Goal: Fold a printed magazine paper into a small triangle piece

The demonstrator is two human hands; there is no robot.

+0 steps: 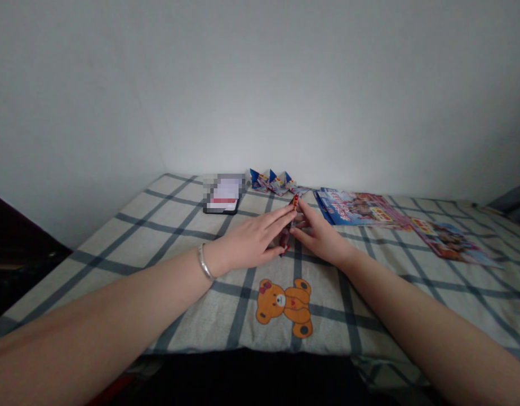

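Between my two hands stands a small folded piece of printed paper [284, 239], dark red with some yellow, over the middle of the table. My left hand [253, 237], with a silver bangle at the wrist, presses its straight fingers and thumb against the paper's left side. From the right, my right hand [321, 234] grips the same paper with thumb and fingers. Much of the paper is hidden behind the fingers. Just beyond the hands, several folded paper pieces [274, 183], blue and white with red and yellow print, stand in a row by the wall.
A checked tablecloth [158, 225] with a printed bear [285, 307] covers the table. At the back left lies a phone [223, 194] with a lit, blurred screen. Colourful printed sheets [348, 207] lie right of my hands, and another sheet [452, 241] lies farther right. A white wall [260, 84] rises behind.
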